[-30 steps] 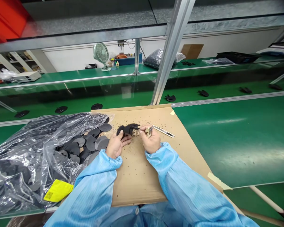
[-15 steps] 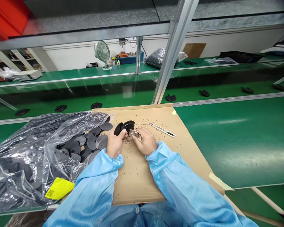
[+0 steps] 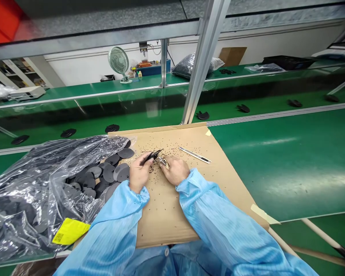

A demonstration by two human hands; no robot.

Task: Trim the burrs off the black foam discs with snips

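My left hand (image 3: pixel 138 175) is closed around thin black plastic discs (image 3: pixel 151 156), now turned almost edge-on; how many is unclear. Close beside them, my right hand (image 3: pixel 176 170) grips small metal nippers (image 3: pixel 163 162), whose jaws point toward the discs' edge. Whether the jaws touch the plastic is too small to tell. Under both hands lies a brown cardboard sheet (image 3: pixel 166 214), sprinkled with tiny black bits. A slim cutter knife (image 3: pixel 194 155) rests on the cardboard beyond my right hand.
At left, a clear plastic bag (image 3: pixel 54 168) spills loose black discs (image 3: pixel 109 172) onto the cardboard. Its yellow label (image 3: pixel 70 231) faces up. A metal post (image 3: pixel 202 65) rises behind the cardboard. Several black parts (image 3: pixel 202 115) sit along the green conveyor belt (image 3: pixel 149 115).
The black discs in my left hand have tilted from showing their curved faces to nearly edge-on. My right hand keeps the nippers beside them. The parts on the belt shift slightly left with the view.
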